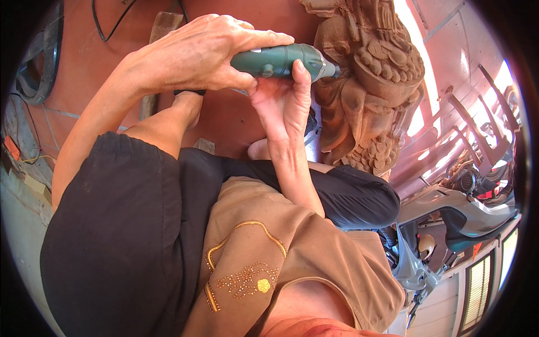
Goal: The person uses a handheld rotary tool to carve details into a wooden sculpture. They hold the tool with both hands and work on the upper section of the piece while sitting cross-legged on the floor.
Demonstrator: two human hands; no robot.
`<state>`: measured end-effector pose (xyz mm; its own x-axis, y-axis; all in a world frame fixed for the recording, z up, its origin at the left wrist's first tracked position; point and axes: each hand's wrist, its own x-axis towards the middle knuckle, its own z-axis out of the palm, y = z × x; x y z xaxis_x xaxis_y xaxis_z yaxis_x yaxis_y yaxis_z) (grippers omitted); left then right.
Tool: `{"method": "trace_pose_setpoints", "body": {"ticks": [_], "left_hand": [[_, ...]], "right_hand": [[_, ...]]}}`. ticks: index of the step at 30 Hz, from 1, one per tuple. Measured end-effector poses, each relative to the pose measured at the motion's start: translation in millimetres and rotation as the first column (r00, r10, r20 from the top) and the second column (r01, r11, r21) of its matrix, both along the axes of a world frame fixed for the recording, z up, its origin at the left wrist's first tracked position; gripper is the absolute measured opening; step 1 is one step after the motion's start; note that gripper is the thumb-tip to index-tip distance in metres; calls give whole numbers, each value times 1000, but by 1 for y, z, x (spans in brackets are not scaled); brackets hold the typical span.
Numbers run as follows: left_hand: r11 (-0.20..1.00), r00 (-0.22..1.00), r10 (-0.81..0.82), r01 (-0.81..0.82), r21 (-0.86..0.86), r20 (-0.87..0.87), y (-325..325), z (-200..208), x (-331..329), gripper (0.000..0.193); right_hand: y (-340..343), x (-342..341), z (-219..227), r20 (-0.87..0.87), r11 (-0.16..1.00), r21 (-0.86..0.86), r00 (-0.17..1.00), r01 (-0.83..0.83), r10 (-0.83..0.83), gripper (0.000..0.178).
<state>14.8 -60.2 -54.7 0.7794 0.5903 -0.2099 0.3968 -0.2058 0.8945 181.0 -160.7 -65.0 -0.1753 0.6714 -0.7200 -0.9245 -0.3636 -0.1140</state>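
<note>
A green handheld rotary tool [275, 60] lies nearly level between my two hands at the top centre. My left hand [210, 48] is closed over its rear end, back of the hand up, with the index finger stretched along the body. From below, my right hand [281, 101] supports the tool, palm up, its thumb pressed on the side near the front. The tool's grey nose points right at a brown carved wooden figure [359, 95], and its tip meets or nearly meets the carving; the bit itself is too small to make out.
Wooden blocks [164, 27] lie on the red tiled floor [241, 121], and a dark cable [109, 31] curls at the top left. My bent legs in black trousers [106, 224] frame the work. Brown wooden furniture legs [483, 146] and a grey motorbike [443, 208] stand right.
</note>
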Motion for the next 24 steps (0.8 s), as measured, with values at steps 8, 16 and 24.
{"method": "trace_pose_setpoints", "body": {"ticks": [8, 16, 24], "left_hand": [[1000, 1000, 0, 1, 3, -31, -1, 10, -5, 68], [999, 999, 26, -24, 24, -48, -8, 18, -9, 59], [999, 995, 23, -19, 51, -92, -14, 23, -13, 62]], "right_hand": [[-7, -5, 1, -22, 1000, 7, 1000, 0, 0, 47], [-11, -10, 9, -53, 1000, -5, 999, 11, -11, 56], [-14, -13, 11, -98, 1000, -3, 995, 7, -7, 56]]}}
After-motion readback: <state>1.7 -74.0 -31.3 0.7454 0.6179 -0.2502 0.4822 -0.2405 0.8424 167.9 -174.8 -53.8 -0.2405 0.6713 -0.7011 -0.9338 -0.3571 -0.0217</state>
